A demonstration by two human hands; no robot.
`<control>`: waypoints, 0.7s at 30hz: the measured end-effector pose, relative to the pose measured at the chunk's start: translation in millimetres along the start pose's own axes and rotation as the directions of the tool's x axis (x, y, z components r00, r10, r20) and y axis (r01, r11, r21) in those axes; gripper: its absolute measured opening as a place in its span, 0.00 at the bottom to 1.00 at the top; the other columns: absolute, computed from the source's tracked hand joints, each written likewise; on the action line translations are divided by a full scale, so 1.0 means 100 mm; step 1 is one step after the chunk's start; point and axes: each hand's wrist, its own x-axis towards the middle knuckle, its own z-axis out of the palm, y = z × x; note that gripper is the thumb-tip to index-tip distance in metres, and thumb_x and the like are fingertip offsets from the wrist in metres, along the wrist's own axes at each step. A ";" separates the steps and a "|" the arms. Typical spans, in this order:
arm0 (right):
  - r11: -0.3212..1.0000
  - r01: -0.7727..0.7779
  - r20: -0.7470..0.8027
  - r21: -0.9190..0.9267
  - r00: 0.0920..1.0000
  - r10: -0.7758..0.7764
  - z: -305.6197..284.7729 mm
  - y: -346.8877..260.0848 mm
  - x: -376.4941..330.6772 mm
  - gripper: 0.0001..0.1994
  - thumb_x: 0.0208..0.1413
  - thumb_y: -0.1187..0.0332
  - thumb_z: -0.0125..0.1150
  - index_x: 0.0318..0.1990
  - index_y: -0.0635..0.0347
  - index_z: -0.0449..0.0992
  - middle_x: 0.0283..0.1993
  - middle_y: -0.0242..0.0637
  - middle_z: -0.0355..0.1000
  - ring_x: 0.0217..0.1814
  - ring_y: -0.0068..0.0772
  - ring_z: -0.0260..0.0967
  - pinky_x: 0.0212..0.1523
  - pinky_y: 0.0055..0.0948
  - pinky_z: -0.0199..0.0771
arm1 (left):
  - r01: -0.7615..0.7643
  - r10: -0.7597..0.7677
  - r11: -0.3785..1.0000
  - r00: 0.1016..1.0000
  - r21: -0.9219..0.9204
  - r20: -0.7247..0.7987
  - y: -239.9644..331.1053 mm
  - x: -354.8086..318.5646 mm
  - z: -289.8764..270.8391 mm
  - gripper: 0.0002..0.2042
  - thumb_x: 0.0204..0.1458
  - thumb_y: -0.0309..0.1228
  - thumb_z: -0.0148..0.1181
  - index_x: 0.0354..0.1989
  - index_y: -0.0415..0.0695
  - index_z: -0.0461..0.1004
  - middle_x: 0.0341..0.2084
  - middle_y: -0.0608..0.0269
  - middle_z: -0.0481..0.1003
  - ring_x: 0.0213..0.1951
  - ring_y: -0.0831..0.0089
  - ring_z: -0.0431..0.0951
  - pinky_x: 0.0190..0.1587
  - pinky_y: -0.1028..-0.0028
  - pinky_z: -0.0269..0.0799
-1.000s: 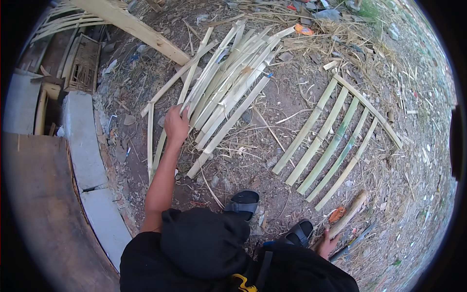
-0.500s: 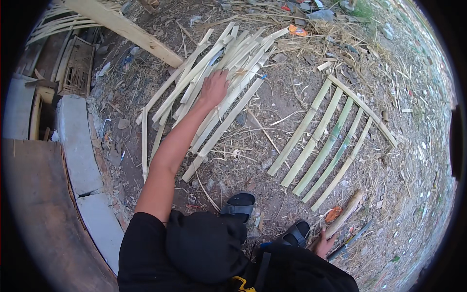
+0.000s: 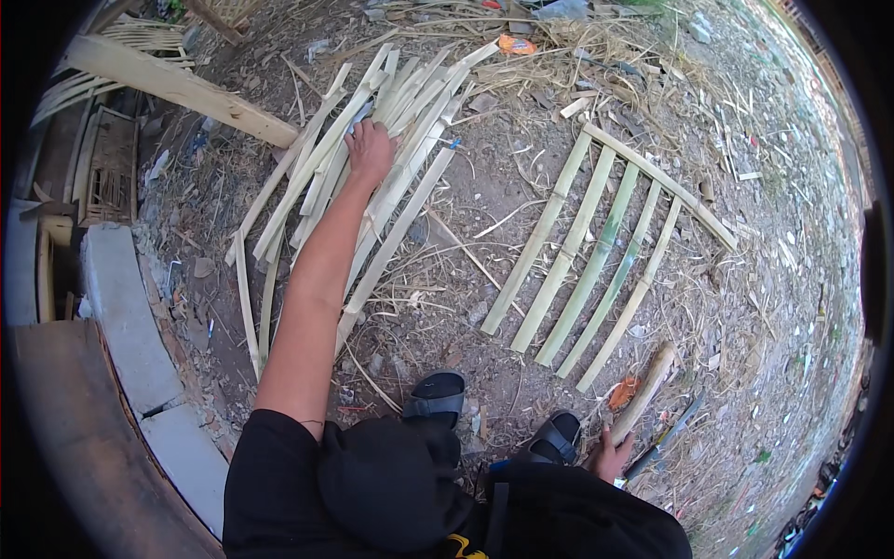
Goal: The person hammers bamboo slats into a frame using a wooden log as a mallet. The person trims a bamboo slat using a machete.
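My left hand (image 3: 372, 154) reaches out to a heap of pale split bamboo strips (image 3: 317, 191), its fingers curled round a strip in the upper middle of the heap. The fingertips are partly hidden among the strips. Low on the right, my right hand (image 3: 610, 456) grips the near end of a thick, short wooden stick (image 3: 644, 393). Close beside that hand a long-bladed knife (image 3: 667, 436) with a dark handle lies on the ground. Several bamboo slats (image 3: 570, 270), some greenish, lie spaced side by side, their far ends against a crosswise strip (image 3: 666, 184).
Concrete blocks (image 3: 130, 317) and a brown board (image 3: 79, 438) line the left side. A wooden beam (image 3: 182, 88) slants in at the upper left near the heap. My sandalled feet (image 3: 436, 396) stand between heap and slats. Shavings and an orange wrapper (image 3: 517, 45) litter the ground.
My left hand's fingers have curled in among the strips. The view has shifted, so heap and slats sit farther left. My right hand stays on the stick.
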 end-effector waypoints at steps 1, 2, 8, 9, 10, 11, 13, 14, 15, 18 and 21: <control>1.000 -0.005 -0.006 0.000 1.000 0.005 -0.01 0.00 0.02 0.28 0.54 0.63 0.67 0.57 0.71 0.63 0.40 0.41 0.68 0.35 0.29 0.66 0.33 0.28 0.68 | -0.096 0.096 0.995 0.995 0.019 -0.012 0.00 -0.02 0.00 0.18 0.57 0.39 0.58 0.47 0.37 0.74 0.48 0.52 0.70 0.56 0.57 0.64 0.57 0.53 0.56; 1.000 0.008 0.002 -0.028 1.000 -0.008 -0.02 0.00 0.02 0.28 0.54 0.63 0.67 0.57 0.71 0.63 0.41 0.42 0.69 0.37 0.30 0.66 0.35 0.28 0.69 | -0.194 0.195 0.980 0.981 0.038 -0.021 0.01 -0.06 -0.02 0.18 0.57 0.38 0.58 0.48 0.37 0.73 0.47 0.51 0.72 0.56 0.57 0.65 0.57 0.53 0.55; 0.990 -0.105 0.195 -0.090 0.973 0.120 -0.01 -0.33 -0.01 0.37 0.54 0.60 0.68 0.64 0.75 0.59 0.54 0.55 0.70 0.52 0.42 0.68 0.56 0.36 0.65 | -0.298 0.285 0.929 0.954 -0.219 -0.091 -0.14 -0.48 -0.42 0.19 0.59 0.37 0.56 0.53 0.37 0.66 0.42 0.43 0.77 0.43 0.49 0.76 0.56 0.55 0.56; 0.998 -0.048 0.120 -0.038 0.991 0.053 -0.03 -0.11 0.04 0.30 0.54 0.63 0.66 0.60 0.72 0.62 0.44 0.47 0.69 0.39 0.35 0.67 0.40 0.32 0.66 | -0.275 0.270 0.914 0.961 -0.299 -0.058 -0.08 -0.53 -0.50 0.19 0.61 0.36 0.53 0.55 0.35 0.65 0.43 0.37 0.75 0.43 0.43 0.76 0.54 0.55 0.61; 1.000 0.011 0.053 0.016 0.999 -0.012 -0.02 0.10 0.10 0.24 0.55 0.66 0.65 0.55 0.68 0.66 0.34 0.39 0.68 0.26 0.27 0.65 0.24 0.28 0.66 | -0.271 0.266 0.919 0.962 -0.286 -0.058 -0.02 -0.58 -0.64 0.19 0.61 0.36 0.53 0.55 0.35 0.65 0.43 0.37 0.75 0.43 0.43 0.76 0.54 0.55 0.61; 0.999 -0.003 0.059 0.040 0.998 0.000 0.02 0.17 0.10 0.26 0.55 0.66 0.65 0.57 0.68 0.64 0.33 0.38 0.68 0.24 0.27 0.65 0.23 0.28 0.65 | -0.307 0.265 0.890 0.950 -0.336 -0.165 -0.06 -0.65 -0.78 0.20 0.61 0.35 0.53 0.57 0.34 0.65 0.44 0.36 0.75 0.45 0.41 0.75 0.53 0.55 0.64; 0.996 -0.023 0.038 0.082 0.999 0.020 -0.02 0.36 0.16 0.29 0.56 0.67 0.64 0.61 0.68 0.59 0.30 0.37 0.67 0.20 0.26 0.63 0.19 0.28 0.63 | -0.353 0.247 0.823 0.928 -0.446 -0.279 -0.01 -0.77 -1.09 0.22 0.62 0.32 0.51 0.62 0.34 0.61 0.47 0.32 0.73 0.51 0.38 0.73 0.51 0.55 0.70; 0.994 -0.031 0.039 0.103 0.999 0.027 -0.02 0.36 0.16 0.31 0.56 0.67 0.64 0.64 0.68 0.57 0.30 0.37 0.68 0.20 0.26 0.63 0.19 0.27 0.63 | -0.346 0.240 0.830 0.929 -0.437 -0.280 -0.04 -0.81 -1.24 0.22 0.62 0.32 0.51 0.62 0.34 0.61 0.47 0.32 0.73 0.51 0.38 0.73 0.51 0.55 0.70; 0.994 -0.028 0.050 0.106 0.998 0.023 -0.01 0.37 0.18 0.31 0.56 0.67 0.64 0.64 0.68 0.57 0.30 0.37 0.68 0.20 0.26 0.63 0.19 0.27 0.63 | -0.373 0.227 0.823 0.908 -0.429 -0.353 -0.06 -0.84 -1.37 0.23 0.62 0.31 0.51 0.63 0.34 0.61 0.47 0.32 0.73 0.50 0.38 0.74 0.51 0.55 0.71; 0.983 -0.175 0.145 0.054 0.975 0.166 0.01 0.02 0.07 0.38 0.54 0.61 0.68 0.65 0.77 0.56 0.55 0.52 0.67 0.47 0.37 0.68 0.49 0.33 0.70 | -0.389 0.193 0.826 0.875 -0.408 -0.445 -0.29 -0.92 -1.70 0.24 0.63 0.30 0.51 0.66 0.35 0.58 0.46 0.34 0.74 0.48 0.40 0.76 0.49 0.55 0.71; 0.977 -0.207 0.122 0.058 0.972 0.199 -0.03 -0.04 0.09 0.38 0.54 0.63 0.67 0.65 0.77 0.56 0.52 0.50 0.68 0.41 0.33 0.68 0.39 0.31 0.72 | -0.350 0.176 0.856 0.889 -0.381 -0.423 -0.17 -0.94 -1.96 0.22 0.65 0.30 0.48 0.66 0.37 0.61 0.49 0.36 0.74 0.49 0.46 0.77 0.49 0.62 0.72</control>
